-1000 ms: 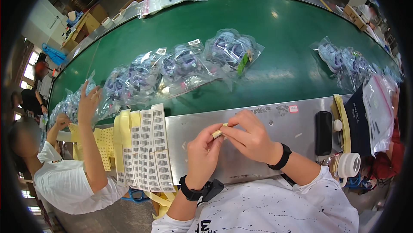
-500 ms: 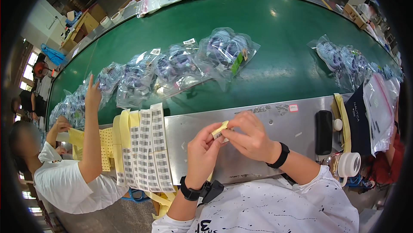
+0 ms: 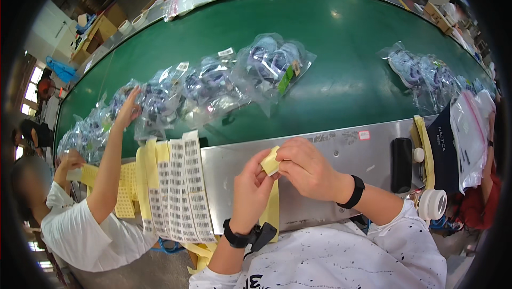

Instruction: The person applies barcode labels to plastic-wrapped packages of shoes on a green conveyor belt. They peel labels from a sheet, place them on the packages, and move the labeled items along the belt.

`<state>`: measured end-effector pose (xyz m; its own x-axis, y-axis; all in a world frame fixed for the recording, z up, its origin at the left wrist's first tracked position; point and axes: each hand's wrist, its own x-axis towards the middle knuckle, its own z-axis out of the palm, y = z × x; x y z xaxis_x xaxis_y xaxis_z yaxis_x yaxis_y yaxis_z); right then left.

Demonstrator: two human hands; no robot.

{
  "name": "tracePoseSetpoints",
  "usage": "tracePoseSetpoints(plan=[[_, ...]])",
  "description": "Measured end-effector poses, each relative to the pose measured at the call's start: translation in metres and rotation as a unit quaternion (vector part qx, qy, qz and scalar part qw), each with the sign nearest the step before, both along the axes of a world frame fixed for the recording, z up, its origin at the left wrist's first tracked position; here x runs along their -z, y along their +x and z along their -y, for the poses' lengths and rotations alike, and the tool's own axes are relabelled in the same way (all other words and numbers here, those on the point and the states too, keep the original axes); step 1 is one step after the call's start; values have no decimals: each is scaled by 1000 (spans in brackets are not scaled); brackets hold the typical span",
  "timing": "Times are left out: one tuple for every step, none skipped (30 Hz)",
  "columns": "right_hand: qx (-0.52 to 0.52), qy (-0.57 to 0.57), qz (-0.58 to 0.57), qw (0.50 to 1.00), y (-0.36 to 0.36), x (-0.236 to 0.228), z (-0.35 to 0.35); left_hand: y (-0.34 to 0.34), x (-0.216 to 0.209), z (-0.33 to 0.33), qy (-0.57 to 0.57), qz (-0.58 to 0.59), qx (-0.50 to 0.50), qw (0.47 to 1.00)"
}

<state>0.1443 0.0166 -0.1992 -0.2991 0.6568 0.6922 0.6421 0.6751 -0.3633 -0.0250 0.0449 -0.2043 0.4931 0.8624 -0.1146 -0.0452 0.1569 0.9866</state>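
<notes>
My left hand point(image 3: 249, 192) is closed on a strip of barcode labels point(image 3: 271, 162), whose yellow backing faces up and tails down below my palm. Close beside it, my right hand point(image 3: 310, 167) pinches the same strip's upper end, fingertips almost touching the left ones. Both hands hover over the grey metal ledge point(image 3: 229, 159) of the bench. Left of them, several sheets of white barcode labels point(image 3: 176, 203) hang over the ledge, with yellow backing strips point(image 3: 143, 174) alongside. Beyond lies a row of pale blue shoes in clear bags point(image 3: 213, 78) on the green belt point(image 3: 336, 65).
A co-worker's hand point(image 3: 128, 109) reaches over the bagged shoes at left. More bagged shoes point(image 3: 421, 70) lie at right. A black case point(image 3: 401, 165), a dark blue box point(image 3: 445, 145), clear plastic bags point(image 3: 472, 137) and a white-lidded jar point(image 3: 432, 204) stand by my right arm.
The strip has turned so its yellow backing shows, and more tail hangs below my left hand. The bagged shoes have shifted slightly left. The co-worker's hand has moved right and lower onto them.
</notes>
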Motion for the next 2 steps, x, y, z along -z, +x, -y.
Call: tracePoseSetpoints(plan=[[-2,-11,-3,1000,0,-3,0,1,2,2,32,-16,1,999],[-1,-17,-3,1000,2,-7,-3,6,0,-7,41,-10,11,999]])
